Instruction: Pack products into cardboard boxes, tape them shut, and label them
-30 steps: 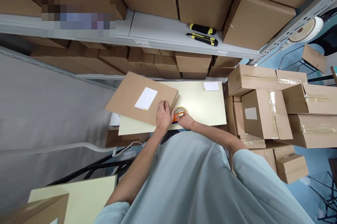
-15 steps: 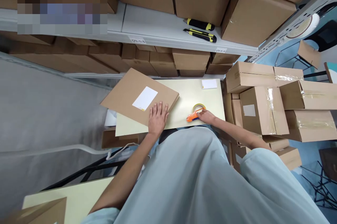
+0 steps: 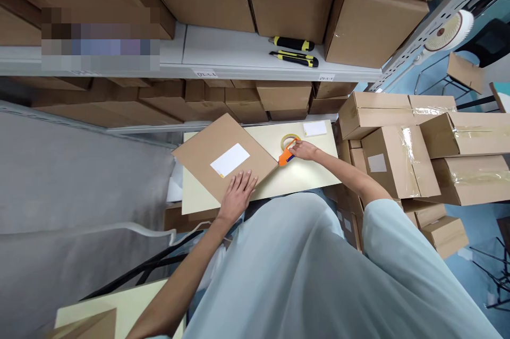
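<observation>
A flat cardboard box (image 3: 195, 154) with a white label (image 3: 230, 160) lies at a slant on the pale table (image 3: 195, 198). My left hand (image 3: 236, 196) rests on its near side below the label, fingers stretched out. My right hand (image 3: 303, 150) is closed on the handle of an orange tape dispenser (image 3: 285, 157), which carries a roll of yellowish tape (image 3: 283, 140). The dispenser's front end is at the box's right corner; whether it touches is hard to tell. Behind my right hand lies a stack of white labels (image 3: 314, 128).
Two black-and-yellow utility knives (image 3: 294, 43) lie on the grey shelf (image 3: 223, 49) above the table, beside large cartons (image 3: 374, 25). Taped boxes (image 3: 398, 163) are piled to the right. A white fan (image 3: 448, 31) stands behind the rack, and a pale hose (image 3: 131, 226) runs at the left.
My right hand has moved the tape dispenser away from me, up to the box's right corner, and turned it. The box has turned a little under my left hand. The view has shifted.
</observation>
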The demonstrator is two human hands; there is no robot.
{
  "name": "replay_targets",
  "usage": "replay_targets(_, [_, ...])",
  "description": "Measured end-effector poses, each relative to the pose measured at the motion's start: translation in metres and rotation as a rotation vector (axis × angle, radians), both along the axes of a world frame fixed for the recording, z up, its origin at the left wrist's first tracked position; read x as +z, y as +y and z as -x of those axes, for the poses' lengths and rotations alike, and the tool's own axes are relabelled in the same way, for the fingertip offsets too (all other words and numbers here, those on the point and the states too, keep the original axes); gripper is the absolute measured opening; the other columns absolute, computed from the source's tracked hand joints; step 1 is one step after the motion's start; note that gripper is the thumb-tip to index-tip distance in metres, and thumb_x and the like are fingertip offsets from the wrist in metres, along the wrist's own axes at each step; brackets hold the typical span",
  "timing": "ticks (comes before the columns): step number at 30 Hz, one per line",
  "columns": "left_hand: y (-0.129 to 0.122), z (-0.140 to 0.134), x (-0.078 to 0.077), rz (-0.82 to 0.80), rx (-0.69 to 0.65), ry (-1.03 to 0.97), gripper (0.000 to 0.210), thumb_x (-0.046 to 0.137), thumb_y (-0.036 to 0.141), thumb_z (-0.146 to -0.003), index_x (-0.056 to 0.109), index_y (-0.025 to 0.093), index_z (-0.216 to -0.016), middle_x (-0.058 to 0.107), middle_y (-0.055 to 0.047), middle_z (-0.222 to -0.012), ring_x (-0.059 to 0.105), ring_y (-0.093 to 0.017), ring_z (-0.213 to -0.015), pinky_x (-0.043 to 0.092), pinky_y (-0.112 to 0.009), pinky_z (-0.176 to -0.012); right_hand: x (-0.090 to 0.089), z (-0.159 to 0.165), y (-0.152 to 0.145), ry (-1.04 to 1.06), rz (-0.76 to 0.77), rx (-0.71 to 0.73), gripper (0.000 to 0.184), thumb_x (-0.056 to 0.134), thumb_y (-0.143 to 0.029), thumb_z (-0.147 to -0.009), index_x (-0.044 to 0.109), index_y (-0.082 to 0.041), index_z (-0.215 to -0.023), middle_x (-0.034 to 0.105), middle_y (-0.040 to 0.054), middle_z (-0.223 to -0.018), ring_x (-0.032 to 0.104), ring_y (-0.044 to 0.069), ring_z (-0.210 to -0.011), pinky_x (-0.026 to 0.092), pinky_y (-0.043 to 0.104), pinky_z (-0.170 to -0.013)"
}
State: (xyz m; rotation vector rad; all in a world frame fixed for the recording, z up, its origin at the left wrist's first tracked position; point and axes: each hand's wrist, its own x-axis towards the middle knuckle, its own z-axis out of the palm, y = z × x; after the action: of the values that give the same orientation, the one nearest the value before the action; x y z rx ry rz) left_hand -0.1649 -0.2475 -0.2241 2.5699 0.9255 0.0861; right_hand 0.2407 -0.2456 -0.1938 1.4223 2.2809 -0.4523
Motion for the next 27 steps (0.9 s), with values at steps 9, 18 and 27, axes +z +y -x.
replay_targets(9, [0.004,-0.027,0.018,0.009,0.244,-0.059,0.070,0.049,0.055,-0.110,0.057,0.016,-0.167,0.060,-0.024,-0.162,0.038,-0.042,-0.169,0.032,-0.062,-0.140,-0.012,0.053,-0.015,0.082,0.016,0.048,0.043,0.042,-0.001,-0.104,0.061,0.000,-0.142,0.084,0.0246,-0.116,0.081,0.032,-0.104,0.046,0.055,-0.115])
replay_targets(18, [-0.007,-0.072,-0.008,-0.116,0.693,-0.146,0.066,0.045,0.046,-0.112,0.052,0.003,-0.161,0.045,-0.037,-0.170,0.020,-0.048,-0.175,0.020,-0.079,-0.137,-0.017,0.149,-0.056,0.183,0.020,0.063,0.041,0.040,0.000,-0.106,0.055,0.000,-0.145,0.084,0.0239,-0.113,0.084,0.030,-0.106,0.054,0.049,-0.107])
replay_targets(27, [-0.005,-0.052,-0.014,-0.084,0.561,-0.118,0.061,0.042,0.038,-0.113,0.055,0.003,-0.161,0.043,-0.035,-0.175,0.011,-0.047,-0.178,0.018,-0.078,-0.138,-0.002,0.059,-0.093,0.120,0.095,-0.098,0.038,0.041,-0.003,-0.107,0.061,0.001,-0.140,0.084,0.0253,-0.116,0.083,0.030,-0.108,0.051,0.044,-0.111])
